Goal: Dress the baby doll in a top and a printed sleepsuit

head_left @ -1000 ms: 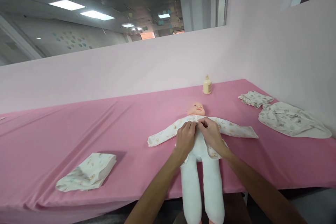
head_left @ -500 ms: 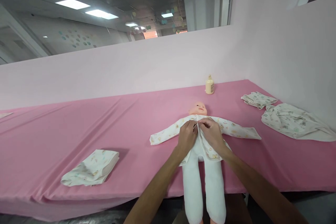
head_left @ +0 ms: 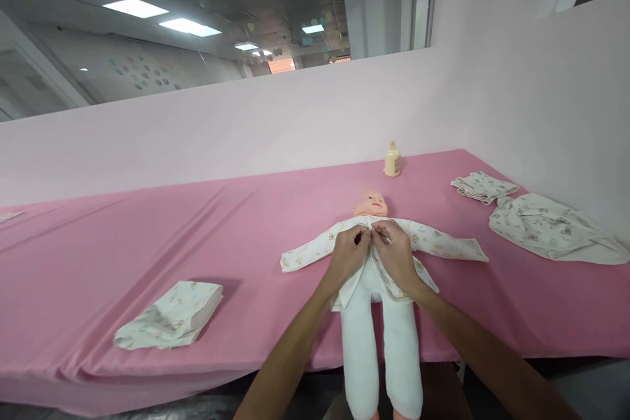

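Note:
A baby doll (head_left: 371, 202) lies on its back on the pink table (head_left: 147, 256), its white legs hanging over the front edge. It wears a white printed top (head_left: 443, 244) with both sleeves spread out sideways. My left hand (head_left: 348, 251) and my right hand (head_left: 396, 251) rest on the doll's chest just below its neck. Both hands pinch the two front edges of the top together at the collar.
A folded printed cloth (head_left: 170, 323) lies at the front left of the table. At the right lie a small folded cloth (head_left: 481, 185) and a crumpled garment (head_left: 546, 226). A cream bottle (head_left: 392, 161) stands by the pink back wall.
My hands have stayed at the top's collar, the fingers shifting slightly closer together. The lower flaps of the top have spread a little wider over the doll's hips.

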Demonstrator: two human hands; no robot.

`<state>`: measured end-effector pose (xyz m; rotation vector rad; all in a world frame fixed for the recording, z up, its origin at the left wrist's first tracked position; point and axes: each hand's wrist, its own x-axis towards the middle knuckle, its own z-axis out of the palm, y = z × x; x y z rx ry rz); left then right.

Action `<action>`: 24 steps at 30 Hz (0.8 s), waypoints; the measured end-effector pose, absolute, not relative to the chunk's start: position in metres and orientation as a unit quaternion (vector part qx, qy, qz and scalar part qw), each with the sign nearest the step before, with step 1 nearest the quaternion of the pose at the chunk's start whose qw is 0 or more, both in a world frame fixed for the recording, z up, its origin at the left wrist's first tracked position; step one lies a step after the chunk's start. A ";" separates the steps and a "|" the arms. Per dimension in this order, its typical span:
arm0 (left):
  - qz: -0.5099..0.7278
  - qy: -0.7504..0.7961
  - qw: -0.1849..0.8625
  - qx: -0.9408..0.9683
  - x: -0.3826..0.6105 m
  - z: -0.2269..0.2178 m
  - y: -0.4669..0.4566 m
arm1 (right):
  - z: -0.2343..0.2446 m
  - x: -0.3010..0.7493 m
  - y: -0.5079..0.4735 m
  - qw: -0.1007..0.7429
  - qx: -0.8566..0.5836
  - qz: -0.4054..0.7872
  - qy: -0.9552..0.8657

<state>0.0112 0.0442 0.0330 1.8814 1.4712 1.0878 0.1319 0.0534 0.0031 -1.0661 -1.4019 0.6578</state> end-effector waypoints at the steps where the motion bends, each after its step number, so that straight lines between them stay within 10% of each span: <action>1: 0.406 0.542 0.263 0.687 0.011 0.033 0.045 | 0.003 0.132 0.053 0.593 -0.452 0.278 -0.605; 24: 0.410 0.561 0.250 0.674 0.015 0.025 0.048 | 0.000 0.134 0.056 0.538 -0.513 0.251 -0.620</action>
